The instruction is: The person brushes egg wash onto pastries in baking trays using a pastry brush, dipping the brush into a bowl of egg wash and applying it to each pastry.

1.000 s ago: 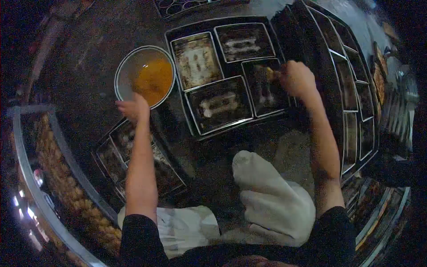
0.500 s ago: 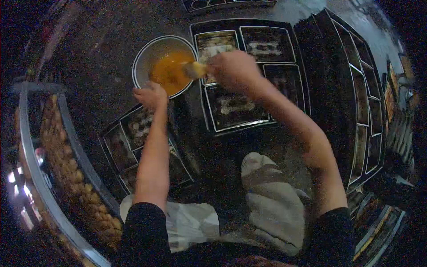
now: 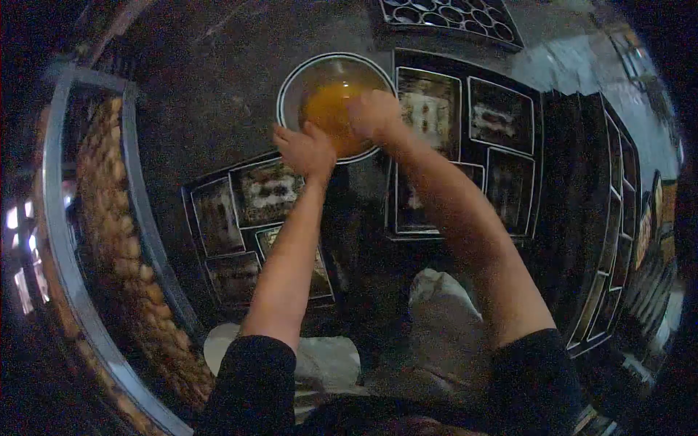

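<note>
A round metal bowl (image 3: 294, 94) with orange-yellow liquid (image 3: 326, 107) stands at upper centre. My left hand (image 3: 308, 151) holds its near left rim, the thumb over the edge and the fingers outside. Inside the bowl's right part is my right hand (image 3: 378, 116), closed around a small brush. The brush itself is hidden by the hand and blur at this moment. Right beside the bowl lies a dark baking tin (image 3: 464, 152) with several rectangular compartments, worn and stained inside. A similar tin (image 3: 231, 178) is below and left of the bowl, partly covered by my left forearm.
A tray of round moulds (image 3: 451, 16) lies at the top. Stacked compartment tins (image 3: 618, 211) rise on the right. On the left, a metal-framed rack (image 3: 54, 189) holds many small brown, rounded pieces (image 3: 120, 218). My light-coloured trouser legs (image 3: 443, 320) are below.
My right hand has moved from above the tin, where the brush showed at the bowl's right rim, into the bowl. My left hand stays at the rim. The view has shifted, so everything appears further right.
</note>
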The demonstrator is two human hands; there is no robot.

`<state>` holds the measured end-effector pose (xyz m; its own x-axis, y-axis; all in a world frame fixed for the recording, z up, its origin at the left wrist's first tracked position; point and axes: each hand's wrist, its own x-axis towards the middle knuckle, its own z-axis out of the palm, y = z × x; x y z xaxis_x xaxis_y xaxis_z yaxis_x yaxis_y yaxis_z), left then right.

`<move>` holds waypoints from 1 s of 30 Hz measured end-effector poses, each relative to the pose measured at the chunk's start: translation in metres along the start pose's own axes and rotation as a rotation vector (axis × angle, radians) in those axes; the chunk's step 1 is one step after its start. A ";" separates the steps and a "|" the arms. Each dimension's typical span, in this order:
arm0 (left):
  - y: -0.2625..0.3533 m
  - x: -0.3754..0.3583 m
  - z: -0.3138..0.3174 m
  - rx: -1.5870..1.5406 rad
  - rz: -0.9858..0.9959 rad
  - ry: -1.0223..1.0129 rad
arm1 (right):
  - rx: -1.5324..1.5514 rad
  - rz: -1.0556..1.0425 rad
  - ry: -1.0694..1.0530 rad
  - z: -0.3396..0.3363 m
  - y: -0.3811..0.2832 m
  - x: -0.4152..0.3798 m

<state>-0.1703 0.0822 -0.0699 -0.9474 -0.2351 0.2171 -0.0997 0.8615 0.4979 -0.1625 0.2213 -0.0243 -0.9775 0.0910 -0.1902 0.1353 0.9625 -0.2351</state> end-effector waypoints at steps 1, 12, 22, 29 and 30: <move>-0.004 0.000 0.001 0.004 0.120 0.083 | 0.003 -0.009 0.017 -0.007 0.000 -0.001; -0.001 0.001 0.006 -0.045 -0.045 -0.009 | 0.143 0.198 0.104 -0.029 0.049 -0.057; 0.003 0.001 0.006 0.118 -0.049 -0.017 | 0.510 0.345 0.154 -0.002 0.083 -0.087; -0.005 0.002 0.012 0.096 -0.026 -0.013 | 0.496 0.303 0.206 -0.003 0.087 -0.094; -0.006 0.002 0.013 0.097 -0.010 -0.004 | 0.532 0.312 0.232 -0.001 0.088 -0.094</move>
<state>-0.1754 0.0820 -0.0831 -0.9475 -0.2424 0.2087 -0.1381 0.8985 0.4167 -0.0590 0.2974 -0.0266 -0.8807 0.4557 -0.1294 0.4217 0.6299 -0.6522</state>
